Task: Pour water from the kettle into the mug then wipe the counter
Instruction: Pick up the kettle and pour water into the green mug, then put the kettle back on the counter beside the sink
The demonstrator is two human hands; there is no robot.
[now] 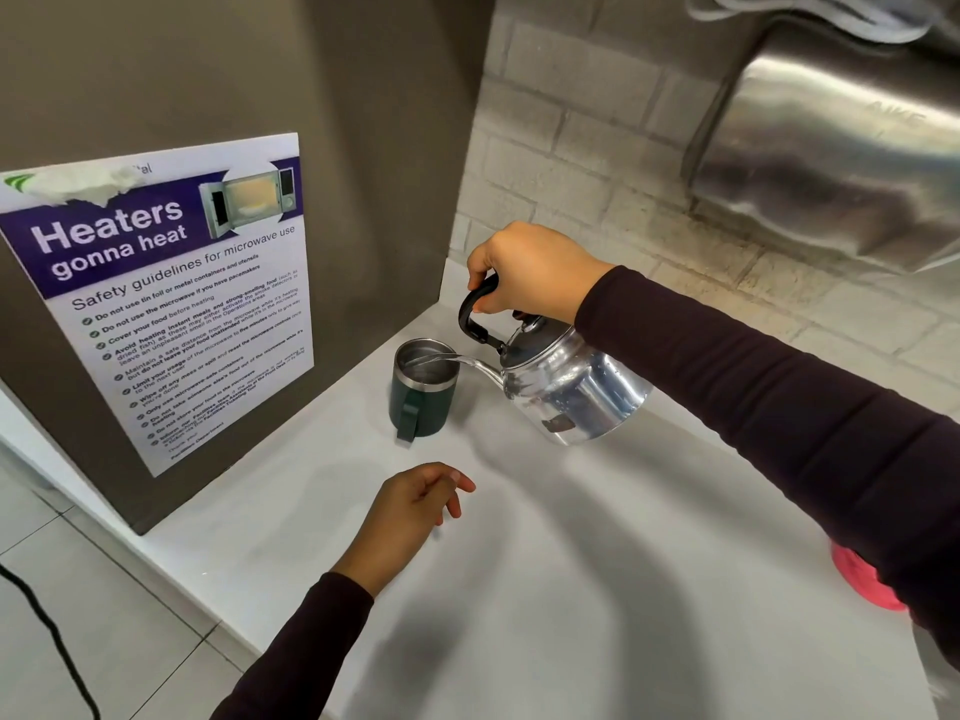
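A shiny metal kettle (571, 392) hangs tilted above the white counter (545, 589), its spout over the rim of a dark green mug (423, 402) with a steel lining. A thin stream of water runs from the spout into the mug. My right hand (530, 267) grips the kettle's black handle from above. My left hand (415, 506) hovers low over the counter in front of the mug, fingers loosely apart, holding nothing. A pink cloth (865, 579) lies at the right, partly hidden behind my right sleeve.
A brown panel with a microwave safety poster (171, 304) stands close to the left of the mug. A steel wall unit (831, 153) hangs on the brick wall at the upper right. A black cable (47, 631) crosses the tiled floor at the lower left.
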